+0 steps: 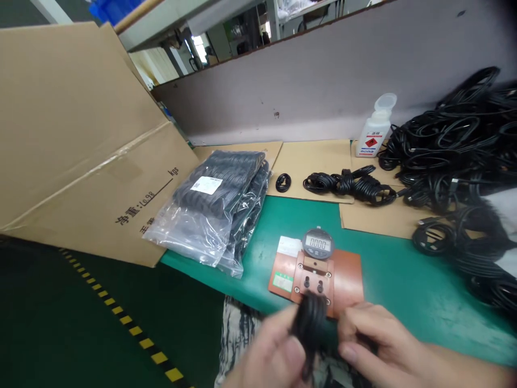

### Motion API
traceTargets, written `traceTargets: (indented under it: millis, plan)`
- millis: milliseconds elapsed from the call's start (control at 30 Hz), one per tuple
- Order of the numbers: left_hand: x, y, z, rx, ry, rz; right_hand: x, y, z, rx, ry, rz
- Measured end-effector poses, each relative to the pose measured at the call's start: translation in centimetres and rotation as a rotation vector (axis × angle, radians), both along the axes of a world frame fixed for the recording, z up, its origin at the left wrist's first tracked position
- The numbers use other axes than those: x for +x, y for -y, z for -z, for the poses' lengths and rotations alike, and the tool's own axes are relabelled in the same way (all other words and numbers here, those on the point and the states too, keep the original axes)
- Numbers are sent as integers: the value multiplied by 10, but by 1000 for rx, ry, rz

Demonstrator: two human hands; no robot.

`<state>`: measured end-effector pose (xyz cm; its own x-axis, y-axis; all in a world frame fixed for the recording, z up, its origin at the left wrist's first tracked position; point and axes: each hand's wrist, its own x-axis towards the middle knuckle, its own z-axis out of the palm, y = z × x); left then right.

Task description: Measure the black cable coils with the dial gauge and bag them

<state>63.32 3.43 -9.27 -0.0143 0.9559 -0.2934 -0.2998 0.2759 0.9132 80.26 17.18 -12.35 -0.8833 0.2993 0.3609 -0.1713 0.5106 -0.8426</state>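
Observation:
A coiled black cable (310, 323), blurred by motion, is in my left hand (274, 353), with the thumb pressed over its loops. My right hand (375, 339) is just to the right, its fingers curled round a dark length that looks like part of the same cable; its end is hidden. Beyond both hands, a digital dial gauge (318, 243) reading 0.000 is mounted on a reddish-brown base (349, 275). The coil overlaps the front of that base in view; whether they touch I cannot tell.
Clear plastic bags (210, 215) of black cables lie left of the gauge, by a big cardboard box (81, 134). A small cable coil (283, 182) and bundled cables (347, 184) rest on cardboard. At right, a cable heap (452, 134) adjoins a white bottle (372, 134).

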Motion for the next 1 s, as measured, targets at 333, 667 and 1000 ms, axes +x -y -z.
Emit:
traceTargets:
  millis: [333, 667, 1000]
  plan:
    - [-87, -214, -56, -146, -1548, -175, -3, 2, 8, -31, 17, -36]
    - [-110, -265, -4, -358, -1674, -137, -2, 1, 16, -21, 30, -79]
    - [-110, -256, -2, -299, -1729, -146, -5, 0, 16, -15, 18, -74]
